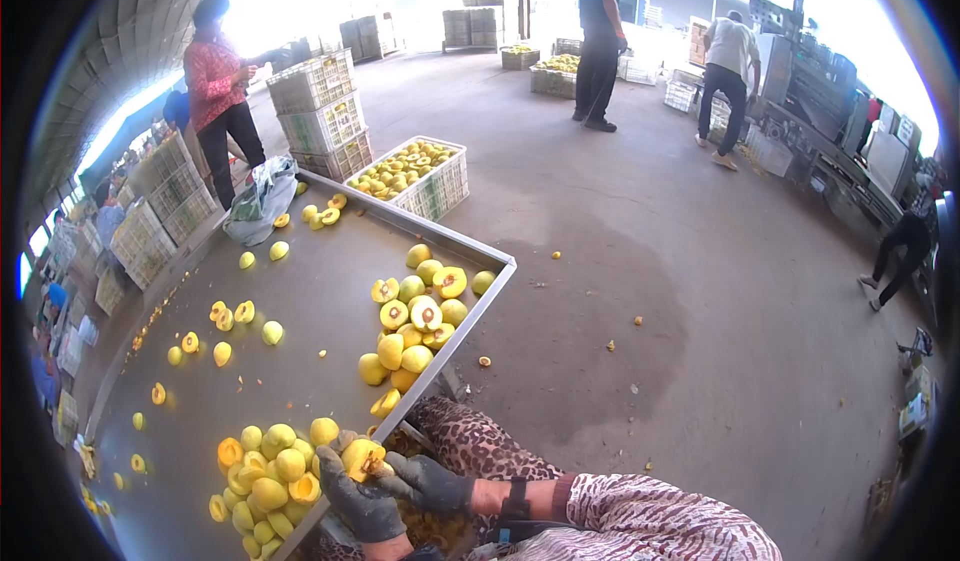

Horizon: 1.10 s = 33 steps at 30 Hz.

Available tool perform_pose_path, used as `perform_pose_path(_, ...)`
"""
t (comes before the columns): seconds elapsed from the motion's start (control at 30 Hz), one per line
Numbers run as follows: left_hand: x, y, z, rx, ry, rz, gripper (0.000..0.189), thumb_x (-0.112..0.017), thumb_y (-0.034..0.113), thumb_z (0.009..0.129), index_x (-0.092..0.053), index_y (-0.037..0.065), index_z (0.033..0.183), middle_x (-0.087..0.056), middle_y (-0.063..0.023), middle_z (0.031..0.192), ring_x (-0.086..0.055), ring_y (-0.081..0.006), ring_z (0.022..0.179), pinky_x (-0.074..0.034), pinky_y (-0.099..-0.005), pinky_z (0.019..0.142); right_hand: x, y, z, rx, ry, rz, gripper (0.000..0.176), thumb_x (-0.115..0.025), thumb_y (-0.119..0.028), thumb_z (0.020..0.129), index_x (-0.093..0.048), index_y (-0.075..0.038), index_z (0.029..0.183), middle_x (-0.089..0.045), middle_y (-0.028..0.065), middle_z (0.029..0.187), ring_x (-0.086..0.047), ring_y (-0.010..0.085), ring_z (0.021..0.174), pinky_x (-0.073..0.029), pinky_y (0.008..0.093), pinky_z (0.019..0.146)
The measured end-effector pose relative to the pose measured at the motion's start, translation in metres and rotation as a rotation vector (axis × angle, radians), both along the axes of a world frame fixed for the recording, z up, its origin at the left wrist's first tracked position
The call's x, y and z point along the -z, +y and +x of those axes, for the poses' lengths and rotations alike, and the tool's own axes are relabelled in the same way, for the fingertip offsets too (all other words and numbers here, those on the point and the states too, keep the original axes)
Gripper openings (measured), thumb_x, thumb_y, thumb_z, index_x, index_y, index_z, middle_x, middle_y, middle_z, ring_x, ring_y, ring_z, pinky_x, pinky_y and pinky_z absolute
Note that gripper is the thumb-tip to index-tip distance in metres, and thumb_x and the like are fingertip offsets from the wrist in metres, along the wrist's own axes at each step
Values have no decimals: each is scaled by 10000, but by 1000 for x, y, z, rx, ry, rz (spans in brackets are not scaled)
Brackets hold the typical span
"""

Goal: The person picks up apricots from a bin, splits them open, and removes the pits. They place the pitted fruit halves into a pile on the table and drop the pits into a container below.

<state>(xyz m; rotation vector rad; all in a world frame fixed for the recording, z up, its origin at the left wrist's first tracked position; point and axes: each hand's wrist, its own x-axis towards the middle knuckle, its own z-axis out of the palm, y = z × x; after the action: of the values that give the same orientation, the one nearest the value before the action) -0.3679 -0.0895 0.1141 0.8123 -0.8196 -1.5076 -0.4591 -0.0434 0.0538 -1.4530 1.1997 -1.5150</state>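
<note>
My left hand (352, 501), in a dark glove, is closed around a yellow peach (362, 458) whose cut orange flesh faces up. From the right, my right hand (432, 483), also gloved, has its fingers closed against the same peach; whether a small tool is in them cannot be made out. Just left of my hands, a pile of yellow peach halves (268, 481) lies at the near edge of the metal table (300, 336). Farther along the table's right edge sits a second group of peaches (410, 326), several cut open with stones showing.
Scattered halves and a grey plastic bag (262, 201) lie on the table. Beyond its raised rim stands a crate of peaches (410, 173), beside stacked crates (320, 106). A person in red (215, 81) stands at the far left; others are near machinery (840, 111) at right.
</note>
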Motion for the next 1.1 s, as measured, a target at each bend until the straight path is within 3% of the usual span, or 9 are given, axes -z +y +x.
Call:
perform_pose_path(0.17,-15,0,6,113,-213,-316,446,-443,412,1009,-569,-13,1055,-574,-94,937,-551,-176,869,-481,-305,788,-3,-1,5,-210,-152,103,382,-475,-278,1020,-509,2,1276,-650,170,1100,-628,265,1023,-481,361,888)
perform_pose_path(0.33,-32,4,4,36,-198,-203,369,-471,341,991,-596,-4,951,-582,-82,870,-561,-179,825,-484,-321,771,-24,12,5,-290,-285,155,393,-491,-292,1015,-544,-3,1276,-632,114,1152,-580,183,1081,-461,316,941)
perform_pose_path(0.47,-29,-1,6,-141,-547,-431,302,-523,245,961,-598,-13,825,-599,-75,815,-572,-178,773,-495,-324,741,-47,15,8,-425,-574,353,309,-520,-300,998,-616,-15,1070,-624,4,908,-563,106,833,-464,266,734)
perform_pose_path(0.7,-27,0,2,146,-229,-446,453,-494,382,979,-559,0,744,-619,-151,748,-602,-247,700,-520,-384,696,-42,22,-32,-882,-927,576,235,-585,-373,967,-629,-144,943,-462,-114,698,-388,-15,578,-291,148,493)
perform_pose_path(0.8,-39,1,-2,163,-203,-544,461,-487,350,987,-583,-6,711,-634,-135,742,-617,-246,694,-526,-387,686,-15,14,-14,-753,-651,311,296,-561,-337,985,-620,-61,1076,-585,-26,846,-540,89,733,-445,233,657)
perform_pose_path(0.87,-47,-2,-3,211,78,-220,453,-464,413,998,-559,33,770,-624,-125,751,-618,-261,682,-538,-398,653,-29,14,-18,-539,-137,42,343,-527,-259,1001,-560,7,1215,-649,105,1063,-594,198,990,-464,352,903)
perform_pose_path(0.97,-47,-33,2,152,504,155,342,-467,408,1007,-535,104,864,-605,-93,797,-612,-263,695,-563,-380,635,-20,19,3,-279,-53,-51,338,-532,-225,990,-540,6,1237,-642,163,1062,-605,229,995,-465,355,898)
perform_pose_path(1.07,13,-120,53,-184,-594,-481,246,-460,144,968,-630,-8,1059,-649,-77,912,-611,-191,918,-498,-340,854,9,28,3,-191,271,-108,221,-555,-234,971,-577,-20,1023,-617,192,767,-610,314,647,-476,396,611)
perform_pose_path(1.1,30,-145,65,-156,-875,-688,271,-454,144,962,-669,-7,1029,-681,-122,977,-630,-222,955,-480,-341,889,25,31,15,-235,-27,219,232,-574,-248,959,-590,-17,975,-606,195,740,-623,316,652,-464,402,589)
